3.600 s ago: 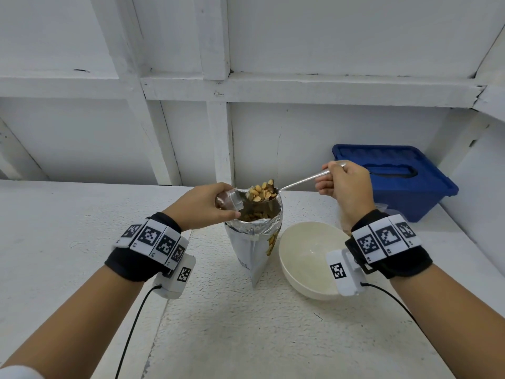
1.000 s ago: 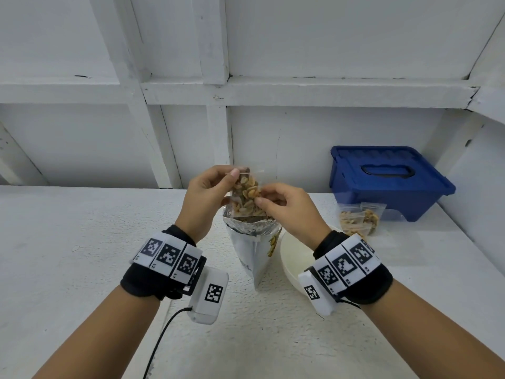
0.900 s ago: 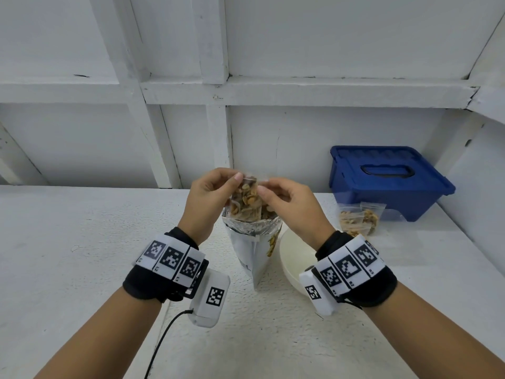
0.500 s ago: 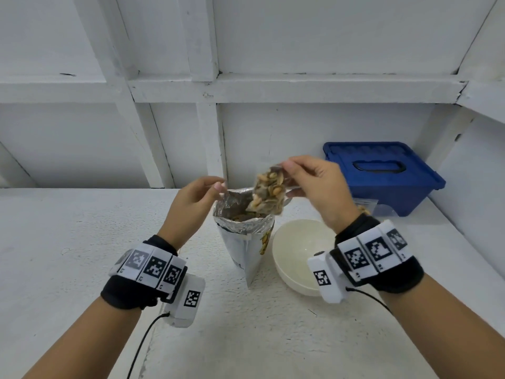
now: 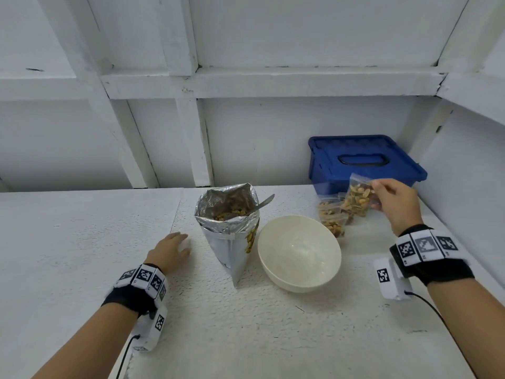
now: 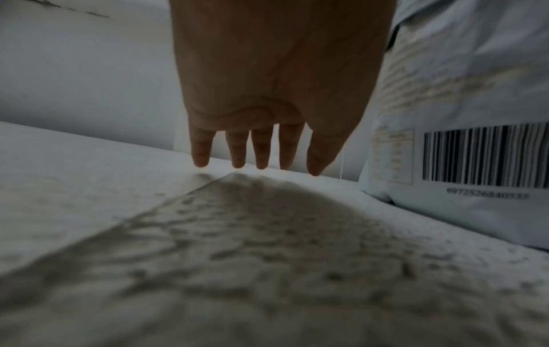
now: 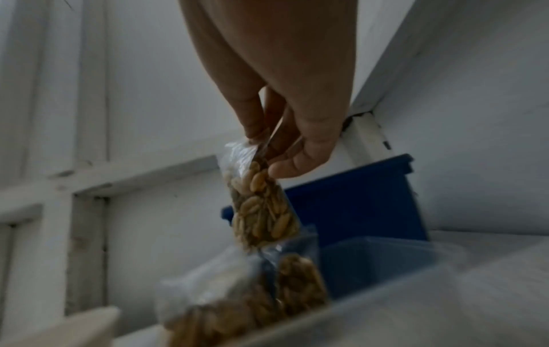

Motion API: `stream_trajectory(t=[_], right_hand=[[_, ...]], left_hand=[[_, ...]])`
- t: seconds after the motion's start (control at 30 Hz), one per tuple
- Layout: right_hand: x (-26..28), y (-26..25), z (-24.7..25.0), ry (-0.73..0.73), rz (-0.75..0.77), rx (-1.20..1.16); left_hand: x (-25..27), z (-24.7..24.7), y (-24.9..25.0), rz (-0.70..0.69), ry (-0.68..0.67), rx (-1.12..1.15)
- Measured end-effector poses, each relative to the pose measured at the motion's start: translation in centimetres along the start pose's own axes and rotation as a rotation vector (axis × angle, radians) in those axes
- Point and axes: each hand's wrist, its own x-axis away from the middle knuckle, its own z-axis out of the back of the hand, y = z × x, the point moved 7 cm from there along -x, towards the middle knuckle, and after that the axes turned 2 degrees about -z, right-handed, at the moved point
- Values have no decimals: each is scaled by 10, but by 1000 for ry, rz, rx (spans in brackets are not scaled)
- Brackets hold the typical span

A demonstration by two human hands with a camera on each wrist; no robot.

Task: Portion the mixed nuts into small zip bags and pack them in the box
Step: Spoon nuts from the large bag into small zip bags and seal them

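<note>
We are resting our left hand [image 5: 169, 251] on the white table [image 5: 246, 337] at about 9 o'clock from the foil nut pouch [image 5: 232, 242], fingers straight and lightly spread, holding nothing; in the left wrist view the fingertips [image 6: 237, 162] are hovering just over the surface, with the pouch's barcode side [image 6: 475, 140] close by at 3 o'clock. The pouch is standing upright and open, with a metal spoon handle [image 5: 263, 202] sticking out of its mouth toward 2 o'clock. Just beside the pouch, at its 3 o'clock, an empty cream bowl [image 5: 299, 253] is sitting. Farther out, at 1 o'clock from the bowl, filled small zip bags [image 5: 332, 217] are lying together. Our right hand [image 5: 395, 202] is pinching the top of another filled zip bag [image 5: 358, 199] between thumb and fingers [image 7: 252, 117], and the bag is hanging just above those already set down. Beyond them, at 12 o'clock, the blue lidded box [image 5: 363, 162] is sitting closed against the wall.
</note>
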Motion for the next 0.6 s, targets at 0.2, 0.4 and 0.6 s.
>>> stream_trajectory(t=[0.2,0.4,0.6], right_hand=[[-17,50,-4,-79,-84,120],[-29,75,-28,-168,-217,138],[-33,92,-30,-64,-308,99]], left_hand=[[-4,-12,-8,19,-100,-14],[-7,-17,-9,24,-113,-54],[-7,-18,-9,17,-109,-75]])
